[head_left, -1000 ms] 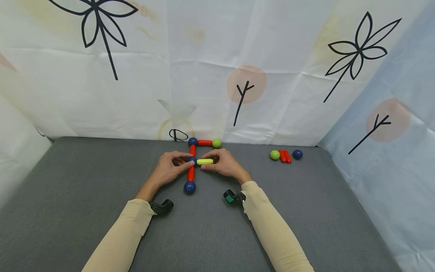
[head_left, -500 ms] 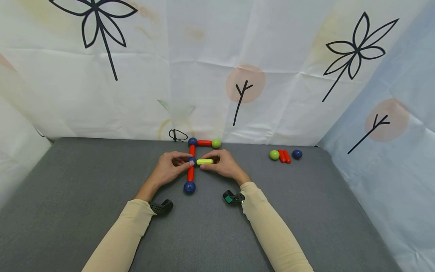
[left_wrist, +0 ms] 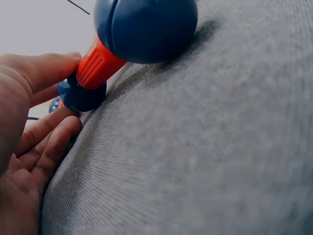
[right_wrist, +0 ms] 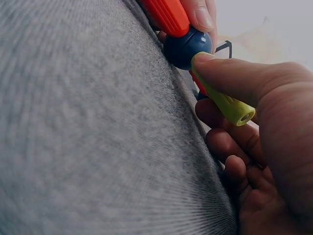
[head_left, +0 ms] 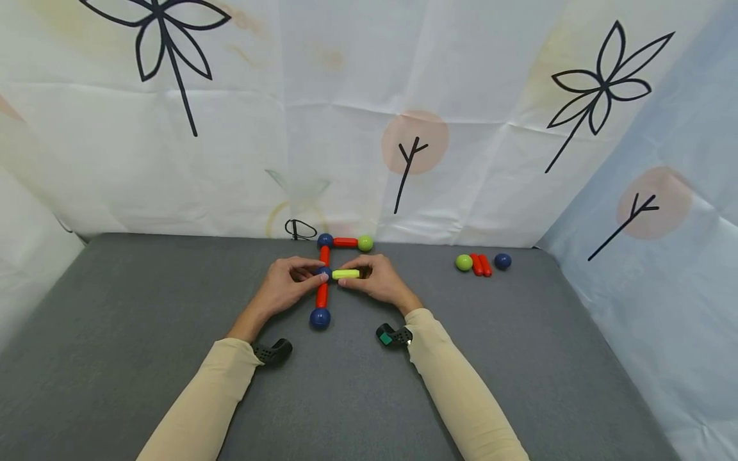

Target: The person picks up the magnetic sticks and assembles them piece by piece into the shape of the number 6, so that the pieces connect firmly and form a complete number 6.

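Note:
My left hand (head_left: 282, 283) pinches the middle blue ball (head_left: 325, 273) of a jointed ball-and-rod toy shape. A yellow-green rod (right_wrist: 229, 104) is pinched between thumb and fingers of my right hand (head_left: 382, 282); its far end meets that ball's right side. One red rod (head_left: 321, 296) runs from the middle ball to a near blue ball (left_wrist: 151, 29). Another red rod (head_left: 325, 255) leads to the far blue ball (head_left: 325, 241), from which a third red rod (head_left: 345, 242) extends right to a green ball (head_left: 366, 243).
To the right on the grey table (head_left: 490, 358) lie a loose green ball (head_left: 464, 262), two red rods (head_left: 481, 265) side by side and a blue ball (head_left: 503, 261). A patterned white cloth (head_left: 334, 160) hangs behind the table's back edge.
Both hands keep the same hold on the ball and the rod. Only a slight leftward shift of the whole head view shows.

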Demonstrator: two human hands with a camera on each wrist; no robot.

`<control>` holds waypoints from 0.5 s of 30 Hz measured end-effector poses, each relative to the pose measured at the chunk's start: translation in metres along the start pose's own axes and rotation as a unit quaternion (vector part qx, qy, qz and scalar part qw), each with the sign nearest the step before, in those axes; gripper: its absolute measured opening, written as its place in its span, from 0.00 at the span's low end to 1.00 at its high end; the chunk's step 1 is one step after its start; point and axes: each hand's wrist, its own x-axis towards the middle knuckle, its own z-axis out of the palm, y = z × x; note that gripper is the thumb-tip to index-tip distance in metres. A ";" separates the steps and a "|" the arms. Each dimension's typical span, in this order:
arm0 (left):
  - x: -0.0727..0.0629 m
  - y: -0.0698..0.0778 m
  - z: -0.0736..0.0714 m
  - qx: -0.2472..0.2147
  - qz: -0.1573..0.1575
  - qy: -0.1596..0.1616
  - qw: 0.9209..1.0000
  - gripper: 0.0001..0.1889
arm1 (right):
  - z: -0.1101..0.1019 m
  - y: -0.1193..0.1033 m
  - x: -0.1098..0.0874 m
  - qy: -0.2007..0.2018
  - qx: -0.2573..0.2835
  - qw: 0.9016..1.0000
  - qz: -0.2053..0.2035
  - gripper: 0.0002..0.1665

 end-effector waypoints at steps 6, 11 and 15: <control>0.000 0.004 -0.004 -0.010 -0.003 -0.008 1.000 0.18 | 0.000 0.001 0.000 0.005 0.008 1.000 -0.011 0.13; -0.004 0.006 -0.011 -0.012 -0.003 -0.009 1.000 0.17 | 0.002 0.001 0.001 0.011 0.008 1.000 -0.004 0.14; -0.010 0.006 -0.016 -0.012 -0.006 -0.018 1.000 0.16 | 0.004 0.002 0.002 0.013 0.008 1.000 0.002 0.16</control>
